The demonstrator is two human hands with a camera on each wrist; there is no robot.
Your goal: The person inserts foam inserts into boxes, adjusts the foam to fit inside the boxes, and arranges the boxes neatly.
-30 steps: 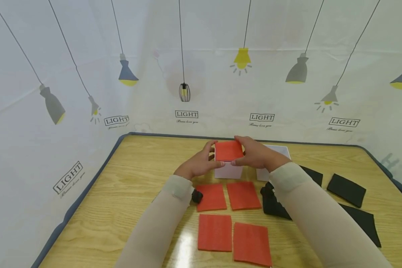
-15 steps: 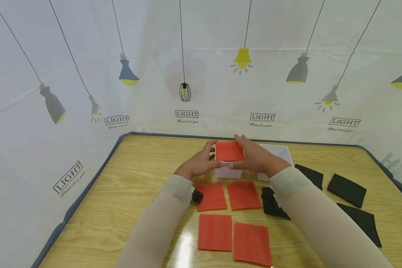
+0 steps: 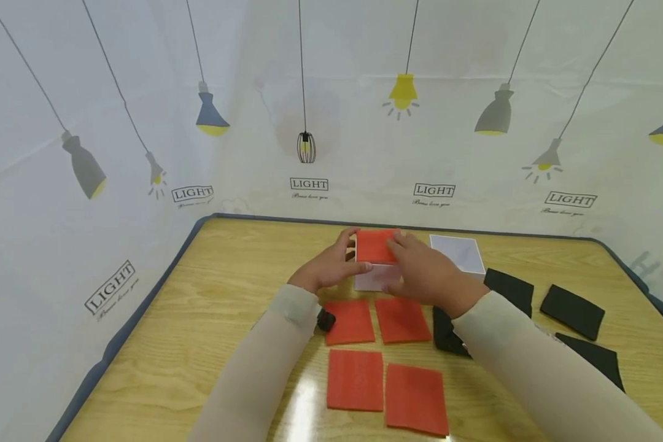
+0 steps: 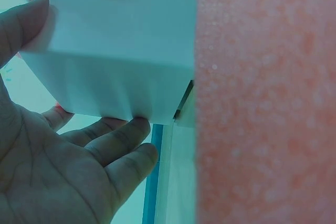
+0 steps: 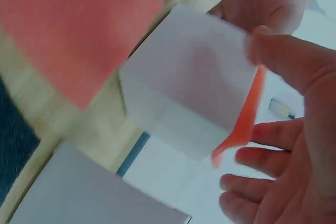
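Observation:
A white box (image 3: 374, 280) stands at the back of the table with a red felt-like square (image 3: 372, 244) over its top. My left hand (image 3: 327, 267) grips the box's left side. In the left wrist view its thumb lies on the front wall (image 4: 121, 30) and its fingertips touch the side wall. My right hand (image 3: 428, 270) is at the right of the box, fingers over the red square and thumb beside the front wall. In the right wrist view the square's edge (image 5: 245, 121) droops past the rim, close to the loosely bent fingers.
Several red squares (image 3: 355, 380) lie flat in front of the box. A second white box (image 3: 457, 253) stands to its right, near several black pieces (image 3: 573, 312). A curtain printed with lamps (image 3: 331, 92) rises behind the table's back edge.
My right hand has drawn back slightly to the right and toward me, its fingers now farther onto the red square. The second box shows more fully. My left hand keeps its hold.

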